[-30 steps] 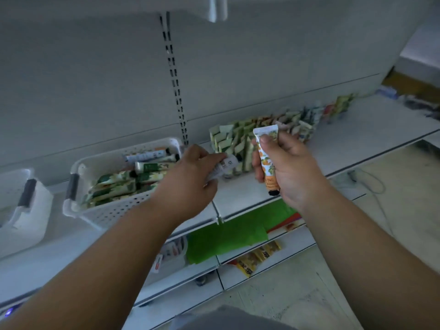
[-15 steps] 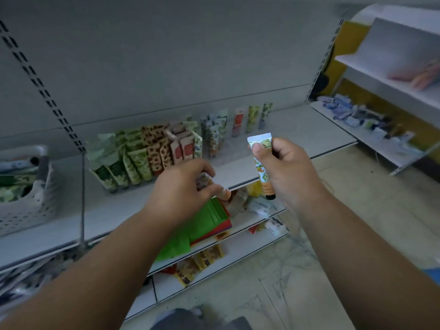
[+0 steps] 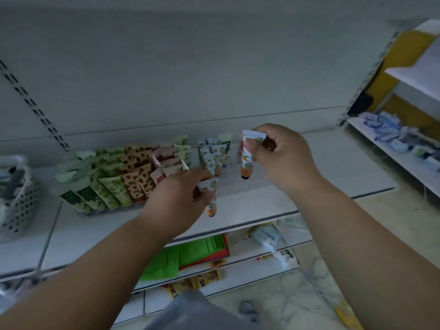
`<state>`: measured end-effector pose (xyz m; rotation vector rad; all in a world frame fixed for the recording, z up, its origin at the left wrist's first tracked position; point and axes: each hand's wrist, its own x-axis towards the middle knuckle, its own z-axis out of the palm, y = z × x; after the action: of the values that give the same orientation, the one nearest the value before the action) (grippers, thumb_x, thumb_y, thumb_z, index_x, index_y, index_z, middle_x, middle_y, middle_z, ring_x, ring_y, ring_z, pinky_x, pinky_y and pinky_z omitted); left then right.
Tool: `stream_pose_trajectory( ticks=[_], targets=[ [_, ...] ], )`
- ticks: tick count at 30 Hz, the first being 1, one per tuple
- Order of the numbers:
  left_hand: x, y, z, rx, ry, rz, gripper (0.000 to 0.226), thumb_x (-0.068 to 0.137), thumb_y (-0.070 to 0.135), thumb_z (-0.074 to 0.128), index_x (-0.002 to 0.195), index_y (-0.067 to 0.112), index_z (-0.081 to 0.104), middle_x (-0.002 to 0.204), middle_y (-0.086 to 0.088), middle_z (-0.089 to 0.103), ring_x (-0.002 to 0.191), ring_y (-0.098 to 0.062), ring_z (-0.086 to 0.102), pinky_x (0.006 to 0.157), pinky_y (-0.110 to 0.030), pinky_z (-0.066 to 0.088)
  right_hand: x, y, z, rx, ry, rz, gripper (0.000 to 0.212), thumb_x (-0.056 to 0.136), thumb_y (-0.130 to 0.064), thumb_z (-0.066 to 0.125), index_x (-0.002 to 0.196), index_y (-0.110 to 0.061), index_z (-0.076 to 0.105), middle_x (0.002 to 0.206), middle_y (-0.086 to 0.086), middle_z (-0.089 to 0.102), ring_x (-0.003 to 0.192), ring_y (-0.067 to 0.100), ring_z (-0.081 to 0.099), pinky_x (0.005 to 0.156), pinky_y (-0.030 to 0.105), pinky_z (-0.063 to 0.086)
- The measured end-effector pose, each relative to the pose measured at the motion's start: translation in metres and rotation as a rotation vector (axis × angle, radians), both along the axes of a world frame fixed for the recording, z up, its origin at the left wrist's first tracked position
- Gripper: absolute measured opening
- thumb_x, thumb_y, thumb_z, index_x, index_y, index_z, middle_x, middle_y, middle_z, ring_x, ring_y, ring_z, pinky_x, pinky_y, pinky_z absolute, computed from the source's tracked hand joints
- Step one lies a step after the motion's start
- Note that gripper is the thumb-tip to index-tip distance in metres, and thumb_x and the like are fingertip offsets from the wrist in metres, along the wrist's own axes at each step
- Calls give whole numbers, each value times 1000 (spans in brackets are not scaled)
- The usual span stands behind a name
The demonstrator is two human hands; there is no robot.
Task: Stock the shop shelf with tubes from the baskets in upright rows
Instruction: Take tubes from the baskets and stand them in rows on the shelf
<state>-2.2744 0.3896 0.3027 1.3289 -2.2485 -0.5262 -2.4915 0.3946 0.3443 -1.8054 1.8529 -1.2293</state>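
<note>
Above the white metal shelf's point(image 3: 262, 201) front edge, each hand, left point(image 3: 181, 198) and right point(image 3: 283, 158), pinches an orange-capped fruit-print tube, the left's point(image 3: 210, 196) and the right's point(image 3: 246, 156), cap down.

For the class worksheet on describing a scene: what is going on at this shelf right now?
A person is stocking a shop shelf with small tubes. The right hand pinches an orange-capped tube cap down above a bare part of the shelf. The left hand holds a similar tube lower, near the shelf's front. Rows of tubes already stand to the left, and a white basket sits at the far left.
</note>
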Motion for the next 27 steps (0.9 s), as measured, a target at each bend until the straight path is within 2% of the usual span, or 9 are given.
stream_pose_trajectory(
  ticks=[3, 6, 9, 12, 15, 18, 21, 25, 27],
  targets=[
    [-11, 3, -4, -38, 1, 125, 33, 90, 32, 64, 122, 29, 61, 77, 16, 48, 65, -7, 49, 56, -10, 32, -10, -34, -8, -20, 70, 132, 7, 91, -26, 65, 90, -21, 70, 69, -5, 58, 62, 6, 50, 60, 27, 37],
    [-24, 15, -7, -62, 2, 211, 29, 87, 29, 67, 116, 26, 64, 82, 19, 45, 66, -5, 46, 57, -10, 33, -18, -62, -17, -31, 170, 252, 10, 89, -24, 66, 89, -15, 71, 73, 2, 60, 69, 18, 56, 63, 33, 40],
    [-35, 28, -10, -41, 11, 261, 28, 87, 30, 66, 115, 27, 63, 88, 20, 47, 71, -8, 54, 62, -24, 45, -22, -81, -25, -64, 311, 365, 15, 88, -25, 68, 87, -11, 72, 75, 7, 61, 72, 24, 56, 63, 35, 37],
    [-44, 36, -14, -23, 29, 312, 27, 89, 31, 64, 115, 28, 62, 93, 16, 52, 69, -3, 57, 64, -29, 51, -20, -89, -32, -23, 386, 463, 22, 90, -29, 67, 86, -8, 71, 78, 10, 63, 72, 24, 55, 63, 35, 36],
    [-52, 42, -15, -20, 42, 361, 27, 89, 31, 64, 116, 30, 61, 93, 18, 51, 67, -1, 56, 63, -27, 50, -18, -92, -36, 6, 386, 532, 21, 90, -30, 66, 87, -9, 70, 80, 7, 61, 73, 21, 53, 61, 34, 30],
    [-55, 43, -13, -36, 65, 407, 25, 89, 29, 63, 114, 31, 61, 91, 17, 53, 69, -2, 56, 63, -29, 50, -16, -94, -33, 9, 384, 590, 17, 90, -27, 67, 87, -10, 71, 78, 3, 57, 73, 17, 49, 60, 27, 21],
    [-58, 38, -10, -62, 45, 462, 20, 89, 30, 62, 109, 30, 60, 85, 12, 54, 71, -8, 55, 63, -34, 51, -17, -94, -30, 27, 397, 626, 18, 90, -27, 67, 89, -10, 71, 81, 3, 57, 72, 17, 50, 61, 27, 25],
    [-62, 32, -6, -66, 15, 502, 26, 91, 33, 61, 116, 29, 60, 87, 11, 54, 74, -11, 54, 62, -26, 44, -23, -91, -30, 36, 398, 630, 22, 90, -28, 67, 94, -6, 72, 87, 9, 65, 77, 22, 57, 64, 31, 37],
    [-64, 30, -6, -78, 10, 498, 28, 91, 34, 62, 118, 28, 61, 87, 12, 53, 72, -9, 52, 61, -24, 39, -27, -89, -32, 34, 363, 612, 21, 90, -26, 67, 95, -7, 72, 88, 9, 65, 78, 20, 56, 63, 28, 32]
  ],
)
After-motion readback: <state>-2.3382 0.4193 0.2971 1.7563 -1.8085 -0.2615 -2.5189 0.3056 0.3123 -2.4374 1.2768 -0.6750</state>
